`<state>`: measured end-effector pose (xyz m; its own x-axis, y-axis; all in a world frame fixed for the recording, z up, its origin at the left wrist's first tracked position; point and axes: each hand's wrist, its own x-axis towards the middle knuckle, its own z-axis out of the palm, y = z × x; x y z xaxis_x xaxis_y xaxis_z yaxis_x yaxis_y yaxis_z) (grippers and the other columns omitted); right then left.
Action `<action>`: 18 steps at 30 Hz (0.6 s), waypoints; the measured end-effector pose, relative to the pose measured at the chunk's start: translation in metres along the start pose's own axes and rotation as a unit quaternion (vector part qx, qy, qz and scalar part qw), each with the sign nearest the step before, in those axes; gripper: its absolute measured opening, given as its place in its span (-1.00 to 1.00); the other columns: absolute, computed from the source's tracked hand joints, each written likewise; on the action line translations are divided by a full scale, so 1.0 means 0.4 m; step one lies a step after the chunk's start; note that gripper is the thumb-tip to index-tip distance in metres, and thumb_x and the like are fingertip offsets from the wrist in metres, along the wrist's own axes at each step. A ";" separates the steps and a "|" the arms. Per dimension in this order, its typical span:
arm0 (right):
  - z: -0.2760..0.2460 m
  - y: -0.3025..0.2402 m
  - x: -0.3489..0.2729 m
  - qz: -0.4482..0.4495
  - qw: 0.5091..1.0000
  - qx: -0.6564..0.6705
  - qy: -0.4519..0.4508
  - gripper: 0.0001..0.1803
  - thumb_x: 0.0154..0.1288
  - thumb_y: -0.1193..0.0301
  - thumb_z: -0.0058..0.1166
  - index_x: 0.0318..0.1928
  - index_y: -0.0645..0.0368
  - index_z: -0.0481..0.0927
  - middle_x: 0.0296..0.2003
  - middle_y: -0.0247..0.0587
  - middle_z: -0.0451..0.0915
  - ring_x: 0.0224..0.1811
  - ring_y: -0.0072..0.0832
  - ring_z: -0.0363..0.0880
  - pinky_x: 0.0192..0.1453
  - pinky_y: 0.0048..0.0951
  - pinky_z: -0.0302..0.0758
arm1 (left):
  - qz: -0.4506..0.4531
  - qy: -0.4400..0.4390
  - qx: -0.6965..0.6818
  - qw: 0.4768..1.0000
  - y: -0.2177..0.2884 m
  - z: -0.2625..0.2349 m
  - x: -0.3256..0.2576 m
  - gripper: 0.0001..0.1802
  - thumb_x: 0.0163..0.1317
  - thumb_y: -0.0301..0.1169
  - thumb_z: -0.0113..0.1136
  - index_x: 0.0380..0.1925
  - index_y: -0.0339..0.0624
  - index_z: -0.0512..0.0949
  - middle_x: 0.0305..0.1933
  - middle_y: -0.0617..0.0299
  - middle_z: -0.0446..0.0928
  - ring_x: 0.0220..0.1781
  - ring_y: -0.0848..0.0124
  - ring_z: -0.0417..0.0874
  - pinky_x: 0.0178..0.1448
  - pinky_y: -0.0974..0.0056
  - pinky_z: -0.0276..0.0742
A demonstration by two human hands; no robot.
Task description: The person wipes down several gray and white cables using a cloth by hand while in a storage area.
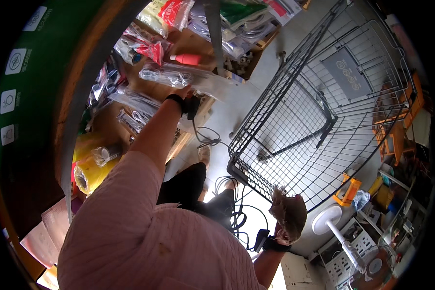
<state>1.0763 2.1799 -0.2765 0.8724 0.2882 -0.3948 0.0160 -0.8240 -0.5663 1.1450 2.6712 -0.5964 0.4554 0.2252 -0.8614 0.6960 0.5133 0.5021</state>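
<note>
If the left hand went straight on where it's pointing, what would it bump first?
Probably the clear plastic bag with a pale coil inside, just ahead of the left hand. They may already be touching; depth is hard to judge here.

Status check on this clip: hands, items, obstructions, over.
Left hand at clear plastic bag, grip unclear. Right hand gripping brown rag. Wire cart close by on the right; black cable looped near legs.
</note>
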 end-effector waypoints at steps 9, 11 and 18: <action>-0.043 -0.043 0.001 0.030 0.994 -0.057 -0.084 -0.75 0.24 0.34 -0.07 -0.26 0.32 0.35 -0.38 -0.35 0.47 -0.25 -0.65 0.40 -0.24 -0.61 0.39 | 0.109 0.209 -0.311 0.921 0.067 0.128 -0.186 -0.78 0.02 -0.33 0.00 -0.68 -0.09 0.23 -0.69 0.25 0.24 -0.66 0.34 0.38 -0.60 0.32 0.33; -0.040 -0.007 -0.006 0.049 0.994 -0.010 -0.094 -0.78 0.21 0.37 -0.03 -0.25 0.28 0.37 -0.38 -0.39 0.47 -0.28 -0.66 0.39 -0.19 -0.65 0.36 | 0.113 0.215 -0.407 0.881 0.054 0.117 -0.193 -0.78 0.02 -0.36 -0.03 -0.69 -0.11 0.21 -0.69 0.20 0.25 -0.66 0.30 0.41 -0.61 0.32 0.36; -0.080 -0.061 -0.028 0.073 0.996 0.004 -0.041 -0.82 0.11 0.49 0.07 -0.25 0.19 0.42 -0.42 -0.42 0.47 -0.32 -0.67 0.38 -0.17 -0.68 0.31 | 0.160 0.027 -0.395 0.904 -0.012 -0.032 -0.200 -0.63 0.09 -0.14 -0.03 -0.31 -0.24 0.45 -0.54 0.08 0.49 -0.62 0.24 0.48 -0.57 0.30 0.42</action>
<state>1.0817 2.1811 -0.2353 0.8221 0.2055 -0.5310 -0.1114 -0.8565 -0.5040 1.0980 2.6615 -0.5309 0.5213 0.4954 -0.6949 -0.0894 0.8415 0.5328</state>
